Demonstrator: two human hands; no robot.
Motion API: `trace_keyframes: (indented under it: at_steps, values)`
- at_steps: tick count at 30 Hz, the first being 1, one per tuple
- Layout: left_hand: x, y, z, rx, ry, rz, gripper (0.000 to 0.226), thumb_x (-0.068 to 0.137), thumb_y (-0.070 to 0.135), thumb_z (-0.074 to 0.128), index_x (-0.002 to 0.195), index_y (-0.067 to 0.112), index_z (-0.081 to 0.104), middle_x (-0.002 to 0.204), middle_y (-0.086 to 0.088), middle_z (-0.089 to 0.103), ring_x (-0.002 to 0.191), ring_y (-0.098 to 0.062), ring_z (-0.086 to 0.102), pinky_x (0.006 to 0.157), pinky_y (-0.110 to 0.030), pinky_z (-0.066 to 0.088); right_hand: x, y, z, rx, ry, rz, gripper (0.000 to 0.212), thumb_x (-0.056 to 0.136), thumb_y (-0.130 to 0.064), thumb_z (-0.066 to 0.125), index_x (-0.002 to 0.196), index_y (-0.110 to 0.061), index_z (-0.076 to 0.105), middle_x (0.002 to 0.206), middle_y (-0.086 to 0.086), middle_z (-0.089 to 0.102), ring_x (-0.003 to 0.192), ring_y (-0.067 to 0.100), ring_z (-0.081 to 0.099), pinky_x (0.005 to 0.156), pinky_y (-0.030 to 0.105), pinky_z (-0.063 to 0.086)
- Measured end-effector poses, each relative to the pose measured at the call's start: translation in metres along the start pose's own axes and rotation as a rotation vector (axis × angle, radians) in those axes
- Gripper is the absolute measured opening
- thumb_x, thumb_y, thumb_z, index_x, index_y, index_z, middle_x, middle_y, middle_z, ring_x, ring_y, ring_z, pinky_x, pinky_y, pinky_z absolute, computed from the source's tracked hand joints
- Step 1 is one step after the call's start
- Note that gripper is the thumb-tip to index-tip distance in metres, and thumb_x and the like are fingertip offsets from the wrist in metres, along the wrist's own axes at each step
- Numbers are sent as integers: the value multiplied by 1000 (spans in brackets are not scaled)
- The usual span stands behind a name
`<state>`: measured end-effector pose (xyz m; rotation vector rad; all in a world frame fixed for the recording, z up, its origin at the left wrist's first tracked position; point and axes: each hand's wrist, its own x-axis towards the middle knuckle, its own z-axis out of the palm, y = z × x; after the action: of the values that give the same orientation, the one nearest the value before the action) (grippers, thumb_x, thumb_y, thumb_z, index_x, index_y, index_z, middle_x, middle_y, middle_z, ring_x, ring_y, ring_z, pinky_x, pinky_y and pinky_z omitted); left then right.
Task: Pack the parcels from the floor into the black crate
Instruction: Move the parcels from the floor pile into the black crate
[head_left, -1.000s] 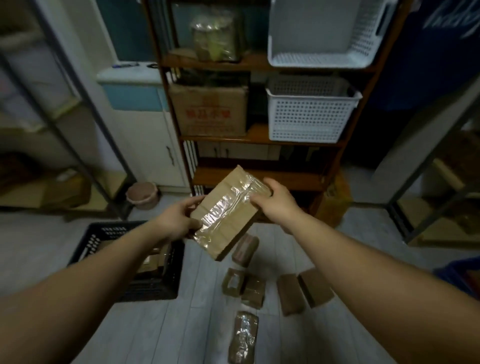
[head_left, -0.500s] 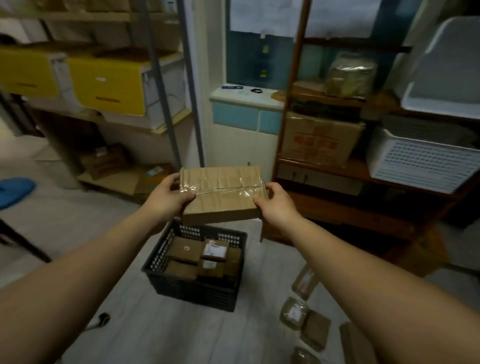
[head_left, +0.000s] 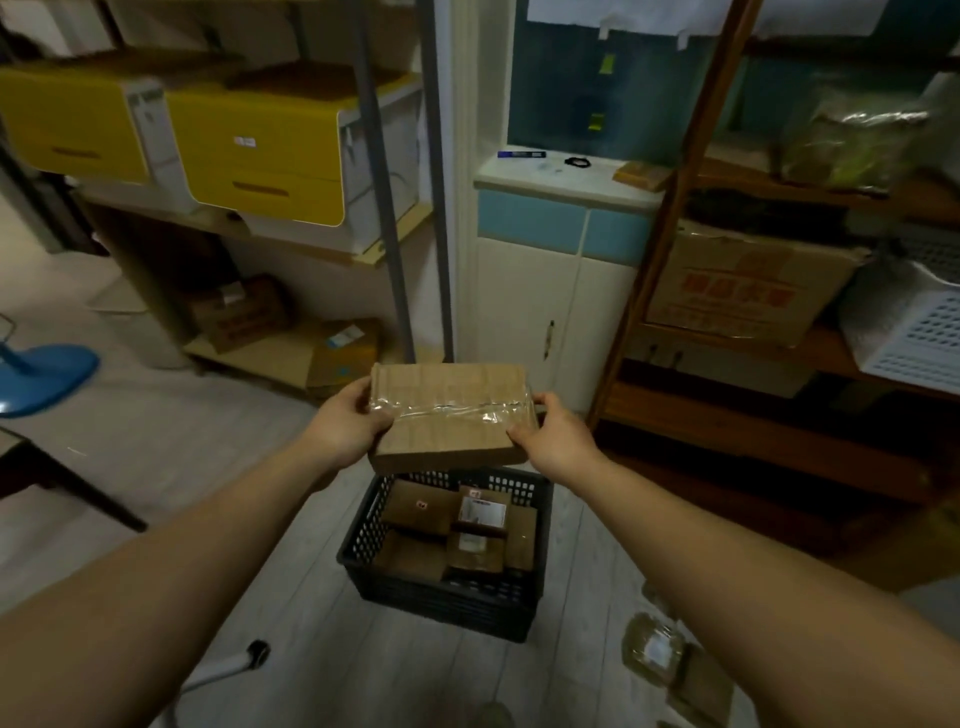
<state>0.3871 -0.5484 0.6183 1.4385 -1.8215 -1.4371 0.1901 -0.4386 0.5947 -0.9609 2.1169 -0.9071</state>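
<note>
A flat brown cardboard parcel (head_left: 449, 410) with clear tape across it is held level in the air by both hands. My left hand (head_left: 345, 426) grips its left end and my right hand (head_left: 553, 436) grips its right end. The parcel hangs above the far rim of the black crate (head_left: 436, 597), which stands on the floor below and holds several brown parcels (head_left: 452, 530). More parcels (head_left: 657, 649) lie on the floor at the lower right, partly behind my right forearm.
A wooden shelf unit (head_left: 779, 364) with a cardboard box and white baskets stands at right. A metal rack (head_left: 384, 208) with yellow drawers stands at left. A white cabinet (head_left: 530, 312) is behind the crate. A blue stool base (head_left: 41, 374) sits far left, a dark table leg (head_left: 78, 493) nearby.
The view has swung left from the floor parcels to the crate. The parcel has turned from tilted to level and now hangs over the crate, still in both hands.
</note>
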Motion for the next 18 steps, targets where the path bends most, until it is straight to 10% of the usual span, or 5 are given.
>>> trace_keyframes:
  at_steps: [8,18]
  values:
    - [111,-2,-2,202,-46,-23,76,88,5,59,149,23,18,143,-8,45,123,-28,50,99,-42,47,105,5,35,-35,-13,-38,69,93,-31,58,150,-28,18,141,6,47,124,24,49,91,29,42]
    - [219,-65,-5,431,-150,-3,64,83,9,64,141,15,37,135,-7,49,115,-24,54,95,-43,50,178,32,106,-47,-41,75,78,87,-29,62,149,-34,15,125,5,54,108,22,57,88,37,52]
